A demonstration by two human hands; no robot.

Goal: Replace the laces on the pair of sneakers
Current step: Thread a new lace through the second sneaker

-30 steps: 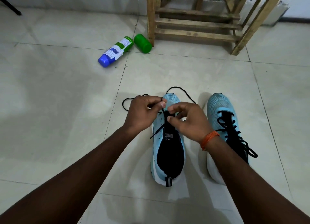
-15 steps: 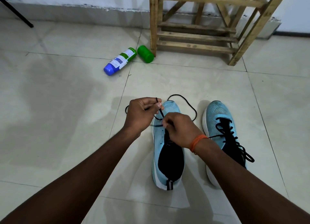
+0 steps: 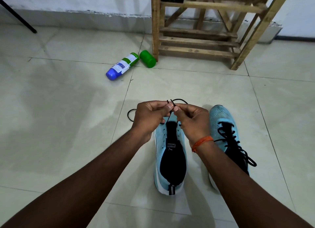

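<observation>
- Here, over a pale tiled floor (image 3: 59, 125), a person's left hand (image 3: 150, 116) and right hand (image 3: 191, 121) meet thumb to thumb above the far, toe end of a light-blue knit sneaker with a black tongue (image 3: 160, 142).
- Each hand pinches one end of a thin black shoelace (image 3: 180, 99) between thumb and forefinger. The two tips stand side by side, and slack trails in loops to the left and far side.
- Two strands drop from the fingers to the sneaker's farthest eyelets; the nearer eyelets look bare.
- Just to the right lies the matching light-blue sneaker, fully laced in black (image 3: 221, 123).
- The step in hand appears to be evening the two ends after the first pass through the toe eyelets.
- The next move likely calls for crossing the strands and feeding each tip through the next pair of eyelets, keeping the lengths equal.
- Far left, a white-and-green bottle with a blue cap (image 3: 121, 66) and a green plastic cylinder (image 3: 147, 59) lie at the foot of a slatted wooden rack (image 3: 196, 41).
</observation>
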